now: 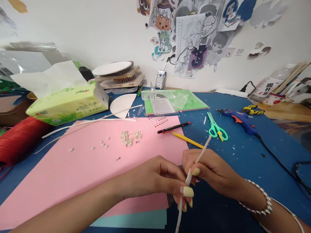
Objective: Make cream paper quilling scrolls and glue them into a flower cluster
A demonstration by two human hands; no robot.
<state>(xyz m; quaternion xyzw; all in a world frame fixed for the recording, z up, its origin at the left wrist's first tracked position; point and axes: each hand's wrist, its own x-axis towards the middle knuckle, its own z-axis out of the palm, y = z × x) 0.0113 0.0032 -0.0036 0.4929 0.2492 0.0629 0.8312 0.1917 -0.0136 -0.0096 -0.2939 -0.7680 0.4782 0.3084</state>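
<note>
A narrow white cord (pixel 203 151) runs slantwise between my two hands, its upper end free near the scissors and its lower end trailing off the bottom of the picture. My left hand (pixel 161 178) pinches it between thumb and fingers. Just above, my right hand (pixel 213 171) grips it with the thumb pressed on top. Between the thumbs the cord looks doubled or split. On the pink sheet (pixel 92 174) beyond my left hand lie coiled white ornaments (pixel 130 138) and several small pearly beads (pixel 103 144).
A black pen (pixel 173 127) and yellow tweezers-like tool (pixel 188 139) lie ahead. Turquoise scissors (pixel 213 124), a blue glue gun (pixel 239 119) and yellow-black pliers (pixel 254 110) sit right. Left are a tissue box (pixel 70 103), red thread spool (pixel 21 139) and loose white strips (pixel 97 120).
</note>
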